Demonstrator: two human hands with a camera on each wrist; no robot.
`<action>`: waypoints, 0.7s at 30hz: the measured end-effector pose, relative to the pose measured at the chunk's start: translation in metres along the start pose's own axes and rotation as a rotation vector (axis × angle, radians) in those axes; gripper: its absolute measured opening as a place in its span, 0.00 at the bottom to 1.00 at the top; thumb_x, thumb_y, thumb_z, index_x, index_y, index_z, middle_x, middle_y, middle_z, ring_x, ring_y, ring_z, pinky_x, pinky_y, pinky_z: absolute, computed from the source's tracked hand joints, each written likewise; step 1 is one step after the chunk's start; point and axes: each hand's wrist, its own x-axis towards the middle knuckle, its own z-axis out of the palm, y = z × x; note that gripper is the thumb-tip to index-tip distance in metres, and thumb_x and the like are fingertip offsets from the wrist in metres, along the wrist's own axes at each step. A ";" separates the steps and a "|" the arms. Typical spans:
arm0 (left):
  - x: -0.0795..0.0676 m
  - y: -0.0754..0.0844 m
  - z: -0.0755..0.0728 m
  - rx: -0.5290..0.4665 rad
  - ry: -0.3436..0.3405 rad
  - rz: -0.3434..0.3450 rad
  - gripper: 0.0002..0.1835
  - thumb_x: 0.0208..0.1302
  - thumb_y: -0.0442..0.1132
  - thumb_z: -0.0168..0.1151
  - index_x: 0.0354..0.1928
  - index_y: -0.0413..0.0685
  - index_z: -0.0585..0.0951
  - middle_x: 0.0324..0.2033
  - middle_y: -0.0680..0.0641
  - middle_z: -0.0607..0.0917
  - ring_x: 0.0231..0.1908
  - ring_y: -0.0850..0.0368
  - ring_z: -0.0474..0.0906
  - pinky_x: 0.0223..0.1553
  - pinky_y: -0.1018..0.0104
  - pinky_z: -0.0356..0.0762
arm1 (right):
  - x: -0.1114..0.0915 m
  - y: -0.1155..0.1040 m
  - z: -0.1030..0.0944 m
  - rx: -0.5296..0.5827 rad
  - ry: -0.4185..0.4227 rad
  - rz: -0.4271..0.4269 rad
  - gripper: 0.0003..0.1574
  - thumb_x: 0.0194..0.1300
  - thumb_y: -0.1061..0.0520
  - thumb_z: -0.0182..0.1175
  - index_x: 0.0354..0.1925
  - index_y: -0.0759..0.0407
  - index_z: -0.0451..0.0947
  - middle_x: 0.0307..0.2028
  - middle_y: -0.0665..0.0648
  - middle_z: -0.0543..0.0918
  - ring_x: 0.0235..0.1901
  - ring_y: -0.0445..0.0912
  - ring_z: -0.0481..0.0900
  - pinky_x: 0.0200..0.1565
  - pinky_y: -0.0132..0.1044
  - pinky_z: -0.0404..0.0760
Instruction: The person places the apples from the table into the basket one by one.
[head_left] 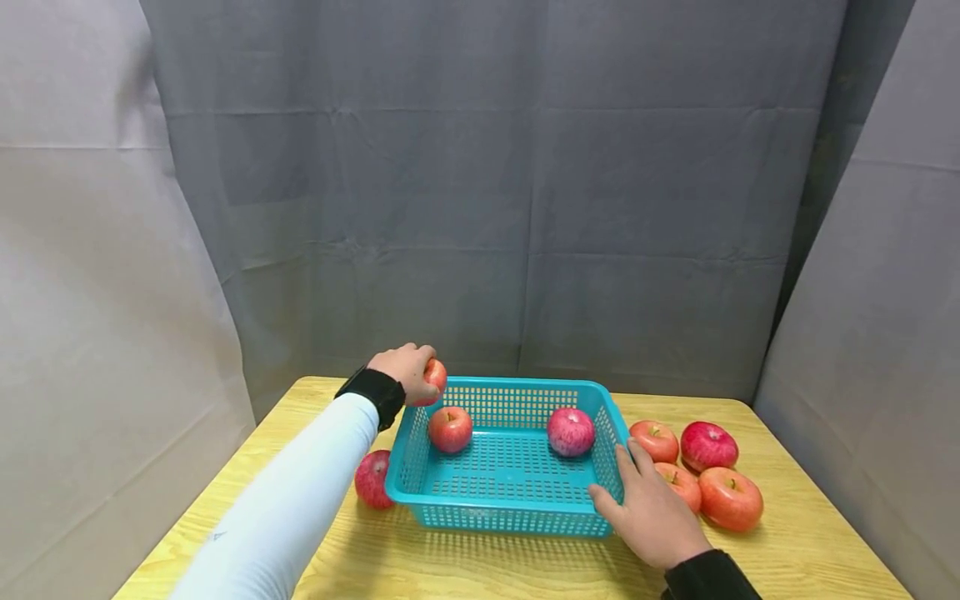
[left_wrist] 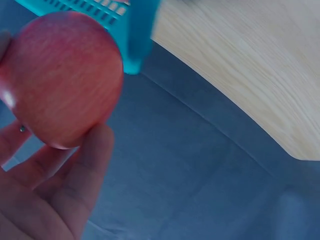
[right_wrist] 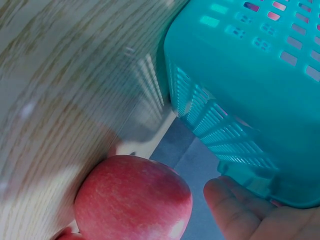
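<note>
Head view: left hand (head_left: 403, 372), grip curled round red apple (head_left: 434, 380), at back left corner of turquoise basket (head_left: 502, 506). Right hand (head_left: 657, 512), grip loose, fingers extended and parted from thumb, at basket's right rim. Inside basket: orange-red apple (head_left: 451, 429) left, pink-red apple (head_left: 571, 432) right. On worktop (head_left: 360, 558): dark red apple (head_left: 373, 480) left of basket, four more apples (head_left: 682, 485) to right.

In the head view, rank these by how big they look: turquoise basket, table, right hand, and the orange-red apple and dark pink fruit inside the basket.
1. table
2. turquoise basket
3. right hand
4. orange-red apple and dark pink fruit: too alike to rank.
</note>
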 end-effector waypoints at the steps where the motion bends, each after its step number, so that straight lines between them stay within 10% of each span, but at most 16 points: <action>1: 0.002 0.003 0.002 0.002 0.006 0.012 0.28 0.49 0.53 0.67 0.52 0.51 0.76 0.37 0.48 0.79 0.32 0.51 0.74 0.35 0.55 0.77 | 0.000 0.000 0.000 0.001 -0.003 0.002 0.62 0.62 0.20 0.38 0.69 0.70 0.54 0.69 0.70 0.51 0.60 0.64 0.62 0.50 0.63 0.73; 21: 0.021 0.066 0.043 -0.036 -0.010 0.153 0.28 0.49 0.55 0.67 0.54 0.56 0.76 0.38 0.51 0.79 0.32 0.53 0.73 0.34 0.57 0.77 | -0.006 -0.015 -0.004 0.014 -0.028 0.046 0.61 0.62 0.20 0.38 0.69 0.68 0.54 0.70 0.69 0.50 0.60 0.63 0.63 0.51 0.63 0.72</action>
